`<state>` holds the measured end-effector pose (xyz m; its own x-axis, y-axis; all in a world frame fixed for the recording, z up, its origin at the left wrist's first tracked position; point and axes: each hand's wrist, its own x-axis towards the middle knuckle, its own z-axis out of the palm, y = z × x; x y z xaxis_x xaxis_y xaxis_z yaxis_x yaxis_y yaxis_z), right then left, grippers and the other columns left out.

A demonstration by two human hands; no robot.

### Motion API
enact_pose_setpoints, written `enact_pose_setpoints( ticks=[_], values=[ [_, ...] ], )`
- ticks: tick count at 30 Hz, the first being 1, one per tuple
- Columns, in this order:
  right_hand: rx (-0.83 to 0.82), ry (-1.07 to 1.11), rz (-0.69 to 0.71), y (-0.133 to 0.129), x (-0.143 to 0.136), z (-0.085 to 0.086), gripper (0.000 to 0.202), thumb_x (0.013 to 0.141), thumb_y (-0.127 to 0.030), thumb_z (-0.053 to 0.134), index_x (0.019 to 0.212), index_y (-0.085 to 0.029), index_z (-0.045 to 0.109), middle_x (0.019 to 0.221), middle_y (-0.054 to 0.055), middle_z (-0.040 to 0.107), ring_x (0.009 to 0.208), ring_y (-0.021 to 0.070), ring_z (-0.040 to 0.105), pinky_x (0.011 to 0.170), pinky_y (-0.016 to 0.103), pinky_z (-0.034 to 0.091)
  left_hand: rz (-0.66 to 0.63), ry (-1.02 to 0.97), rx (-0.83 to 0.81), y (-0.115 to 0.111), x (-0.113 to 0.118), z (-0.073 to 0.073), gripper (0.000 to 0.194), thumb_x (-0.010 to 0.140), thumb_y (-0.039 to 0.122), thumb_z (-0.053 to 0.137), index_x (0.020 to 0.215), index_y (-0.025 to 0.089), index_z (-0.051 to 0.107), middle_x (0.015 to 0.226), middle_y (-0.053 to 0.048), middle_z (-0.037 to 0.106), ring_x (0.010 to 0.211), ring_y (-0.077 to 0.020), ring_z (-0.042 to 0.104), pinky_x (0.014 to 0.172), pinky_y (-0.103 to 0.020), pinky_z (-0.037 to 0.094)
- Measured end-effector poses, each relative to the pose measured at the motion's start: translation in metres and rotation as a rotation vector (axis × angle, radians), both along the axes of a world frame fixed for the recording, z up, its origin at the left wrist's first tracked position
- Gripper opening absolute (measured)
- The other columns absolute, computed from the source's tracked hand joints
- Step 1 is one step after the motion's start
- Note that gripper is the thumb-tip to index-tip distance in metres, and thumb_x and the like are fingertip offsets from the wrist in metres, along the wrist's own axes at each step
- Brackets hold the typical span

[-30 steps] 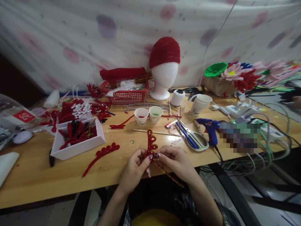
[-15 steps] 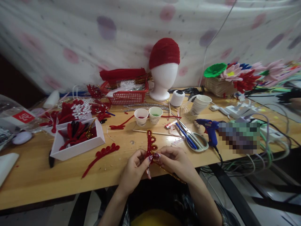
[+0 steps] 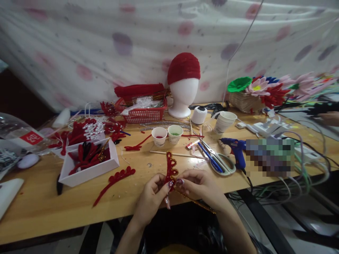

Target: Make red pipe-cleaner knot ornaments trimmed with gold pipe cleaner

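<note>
A red fuzzy piece with gold scalloped edging [image 3: 170,167] stands upright between my hands, near the table's front edge. My left hand [image 3: 156,192] pinches its lower end between thumb and fingers. On the other side, my right hand [image 3: 198,183] has thumb and fingertips closed on the gold tinsel strand [image 3: 197,202], which trails from the piece down to the right under my palm. A similar red scalloped piece [image 3: 122,175], without gold, lies on the table to the left.
White box of red and black pieces [image 3: 90,173] at left; two paper cups with beads [image 3: 159,141] in the middle; scissors [image 3: 226,169], blue pen [image 3: 210,155] and blue glue gun [image 3: 235,150] at right. Behind stand a foam head [image 3: 182,93] and red basket [image 3: 144,115]. Another person's hand [image 3: 329,119] shows far right.
The view has tilted up, so everything sits slightly lower. My right hand has shifted slightly away from the red piece, and the gold strand's tail reaches farther right.
</note>
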<state>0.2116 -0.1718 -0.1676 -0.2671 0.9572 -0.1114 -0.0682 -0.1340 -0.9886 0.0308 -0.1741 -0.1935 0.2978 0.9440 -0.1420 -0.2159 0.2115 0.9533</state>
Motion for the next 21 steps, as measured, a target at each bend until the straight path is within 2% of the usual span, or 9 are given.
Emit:
enact_pose_setpoints(
  ticks=[10, 15, 17, 21],
  values=[
    [-0.045, -0.016, -0.013, -0.0002, -0.0049, -0.0006, 0.033, 0.068, -0.045, 0.084, 0.076, -0.016, 0.071, 0.064, 0.0, 0.068, 0.054, 0.0095, 0.058, 0.052, 0.021, 0.046, 0.024, -0.007, -0.004, -0.0003, 0.0005, 0.0011, 0.038, 0.075, 0.051, 0.076, 0.075, 0.016, 0.061, 0.064, 0.004, 0.056, 0.046, -0.0069, 0.047, 0.041, -0.019, 0.046],
    [-0.014, 0.03, -0.037, -0.001, -0.0044, -0.0006, 0.031, 0.073, -0.046, 0.08, 0.084, -0.018, 0.073, 0.079, 0.003, 0.074, 0.071, 0.0139, 0.067, 0.067, 0.026, 0.054, 0.019, -0.001, -0.024, -0.0001, 0.0, 0.0004, 0.037, 0.076, 0.05, 0.076, 0.077, 0.016, 0.06, 0.062, 0.005, 0.054, 0.045, -0.0067, 0.047, 0.042, -0.02, 0.046],
    [0.013, 0.036, -0.043, -0.001, -0.004, -0.0001, 0.029, 0.074, -0.044, 0.08, 0.084, -0.018, 0.074, 0.079, 0.003, 0.074, 0.073, 0.0145, 0.068, 0.069, 0.026, 0.054, 0.018, 0.002, -0.029, 0.0001, -0.0004, -0.0009, 0.037, 0.076, 0.05, 0.075, 0.078, 0.016, 0.06, 0.062, 0.005, 0.054, 0.045, -0.0066, 0.047, 0.041, -0.02, 0.046],
    [0.011, -0.013, -0.029, -0.0012, -0.0044, -0.0013, 0.028, 0.075, -0.043, 0.08, 0.081, -0.016, 0.073, 0.071, 0.001, 0.071, 0.06, 0.0101, 0.061, 0.057, 0.021, 0.048, 0.008, 0.002, -0.019, 0.0002, -0.0005, -0.0031, 0.037, 0.078, 0.05, 0.074, 0.078, 0.016, 0.06, 0.063, 0.005, 0.055, 0.044, -0.0065, 0.049, 0.042, -0.019, 0.046]
  ],
)
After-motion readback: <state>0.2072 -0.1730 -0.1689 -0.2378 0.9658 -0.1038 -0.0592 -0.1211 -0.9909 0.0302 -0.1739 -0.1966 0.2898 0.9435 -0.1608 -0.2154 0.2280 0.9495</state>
